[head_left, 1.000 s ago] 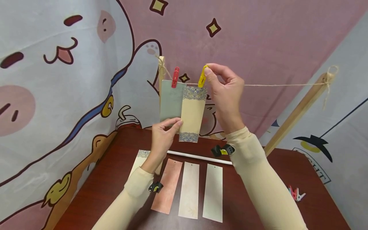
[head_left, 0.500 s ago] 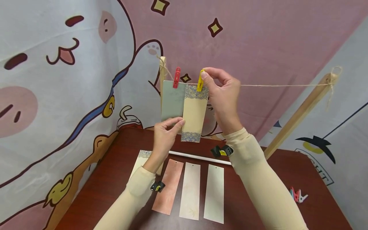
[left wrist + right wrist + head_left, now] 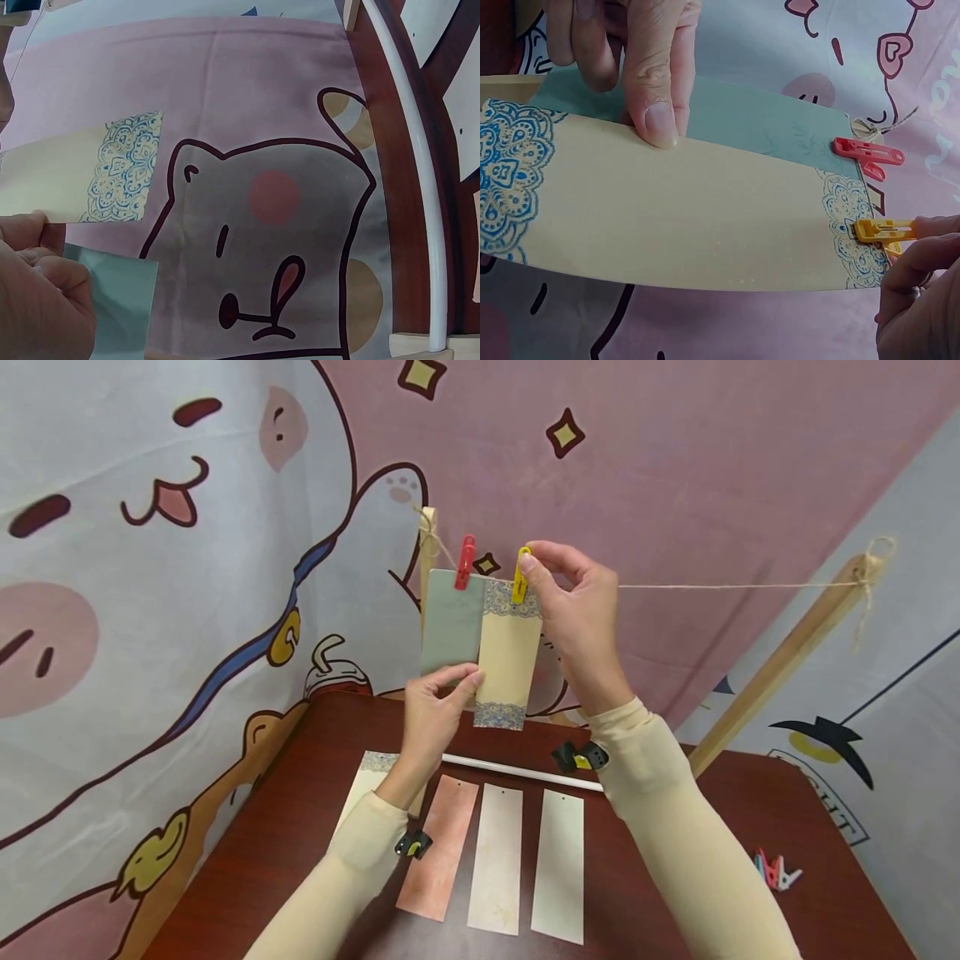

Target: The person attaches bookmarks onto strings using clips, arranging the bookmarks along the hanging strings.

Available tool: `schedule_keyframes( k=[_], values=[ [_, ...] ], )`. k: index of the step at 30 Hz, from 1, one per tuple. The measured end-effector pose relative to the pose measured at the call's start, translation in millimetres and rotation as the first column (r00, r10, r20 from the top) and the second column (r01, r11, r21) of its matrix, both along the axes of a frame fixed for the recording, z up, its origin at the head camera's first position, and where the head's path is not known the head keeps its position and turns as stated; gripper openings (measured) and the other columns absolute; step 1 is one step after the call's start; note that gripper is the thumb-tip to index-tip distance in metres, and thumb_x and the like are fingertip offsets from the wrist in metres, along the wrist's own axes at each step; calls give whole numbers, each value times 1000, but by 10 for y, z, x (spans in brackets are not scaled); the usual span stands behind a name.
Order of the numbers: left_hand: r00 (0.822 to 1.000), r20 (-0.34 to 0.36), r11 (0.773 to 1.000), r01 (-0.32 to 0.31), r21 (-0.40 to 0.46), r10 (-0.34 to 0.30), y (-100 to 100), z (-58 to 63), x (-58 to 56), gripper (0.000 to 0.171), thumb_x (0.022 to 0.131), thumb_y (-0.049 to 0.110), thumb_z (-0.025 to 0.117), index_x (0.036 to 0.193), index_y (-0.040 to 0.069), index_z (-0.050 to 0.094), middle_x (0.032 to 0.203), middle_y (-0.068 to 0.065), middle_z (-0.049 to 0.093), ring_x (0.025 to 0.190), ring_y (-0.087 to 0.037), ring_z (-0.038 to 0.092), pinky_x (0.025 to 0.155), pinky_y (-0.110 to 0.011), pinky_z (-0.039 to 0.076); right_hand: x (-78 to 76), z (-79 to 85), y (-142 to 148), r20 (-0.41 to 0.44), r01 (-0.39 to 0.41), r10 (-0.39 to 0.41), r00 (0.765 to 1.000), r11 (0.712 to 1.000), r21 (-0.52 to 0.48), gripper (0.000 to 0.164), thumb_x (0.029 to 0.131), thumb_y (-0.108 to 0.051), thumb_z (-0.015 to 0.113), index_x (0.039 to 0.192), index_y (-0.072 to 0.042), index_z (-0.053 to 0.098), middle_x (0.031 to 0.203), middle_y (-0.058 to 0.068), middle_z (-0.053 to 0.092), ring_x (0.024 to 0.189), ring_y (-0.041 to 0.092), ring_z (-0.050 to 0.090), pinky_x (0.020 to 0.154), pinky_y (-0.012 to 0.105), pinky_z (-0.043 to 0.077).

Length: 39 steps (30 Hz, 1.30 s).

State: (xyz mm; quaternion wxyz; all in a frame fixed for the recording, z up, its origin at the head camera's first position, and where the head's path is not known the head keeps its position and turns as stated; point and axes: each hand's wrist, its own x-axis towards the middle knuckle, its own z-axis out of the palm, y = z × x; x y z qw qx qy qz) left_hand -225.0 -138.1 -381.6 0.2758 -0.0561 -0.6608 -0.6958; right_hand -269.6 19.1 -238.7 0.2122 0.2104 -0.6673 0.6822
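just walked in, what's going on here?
A person's right hand pinches a yellow plastic clothespin clamped on the top of a cream paper card with blue lace-patterned ends at a thin beige string. The left hand holds that card's left edge. A sage-green paper card hangs partly behind it, under a red plastic clothespin. A salmon-pink card, an off-white card and a pale green card lie on the red-brown table, small multicoloured clothespins to their right.

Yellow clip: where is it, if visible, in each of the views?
Head: yellow clip above and slightly right of centre.
Left wrist: not in the picture.
Right wrist: yellow clip towards the right, a little below mid-height.
Shared landmark: the cream card that the left hand pinches, in all three.
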Motion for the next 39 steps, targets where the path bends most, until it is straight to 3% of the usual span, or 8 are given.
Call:
schedule_keyframes(
  k=[6,10,16,19,22,27,32,39],
  values=[
    [1000,2,1000,-4,1,4,-3,-35,-8,14,98,5,83,109,-3,84,104,-13,81,85,-16,71,73,-24,56,-10,-32,3,-25,9,-9,1000,1000,5,26,101,-9,78,122,5,78,106,8,78,100,16,73,86,27,56],
    [999,-16,997,-45,-55,44,-28,-99,38,12,99,7,82,110,2,85,93,-10,79,63,-12,56,56,-20,42,-8,-53,-5,-40,25,-24,999,1000,17,26,102,-10,78,123,5,77,107,9,77,98,17,74,88,28,58],
    [992,-38,980,-123,-157,119,-124,-204,202,12,101,15,82,111,11,85,59,-3,50,52,-14,39,47,-24,29,13,-82,-5,-76,43,-41,996,999,29,24,102,-12,77,122,2,78,111,7,78,99,17,72,82,26,57],
    [992,-32,979,-124,-161,120,-192,-279,290,12,102,14,79,111,9,84,61,-2,48,53,-14,39,48,-24,29,44,-127,16,-82,50,-48,996,998,31,24,103,-13,76,124,-1,79,116,4,78,82,20,70,65,24,52],
    [994,-26,983,-113,-146,111,-266,-355,367,11,103,10,77,110,6,84,70,-5,59,55,-14,39,50,-23,29,86,-188,59,-82,54,-53,995,998,16,24,103,-14,76,126,-4,79,120,4,78,65,22,63,51,23,44],
    [994,1,987,-105,-121,106,-391,-431,476,10,104,3,73,109,1,82,97,-14,78,59,-11,38,53,-20,29,159,-253,162,-123,53,-58,991,998,-36,23,104,-11,75,125,-3,79,121,9,78,56,14,54,49,21,41],
    [990,83,982,-101,-160,115,-526,-505,563,13,104,5,73,113,-2,79,104,-19,77,68,-15,44,60,-20,34,208,-308,249,-149,27,-33,988,999,-43,21,105,-9,73,124,-4,80,114,6,78,58,14,56,50,23,45],
    [972,217,981,-47,-188,88,-743,-593,704,16,106,10,72,120,3,78,113,-19,76,65,-12,52,56,-20,45,283,-436,338,-140,-60,51,989,996,-60,23,105,-5,70,126,2,76,112,20,76,65,20,59,52,22,44]
  ],
)
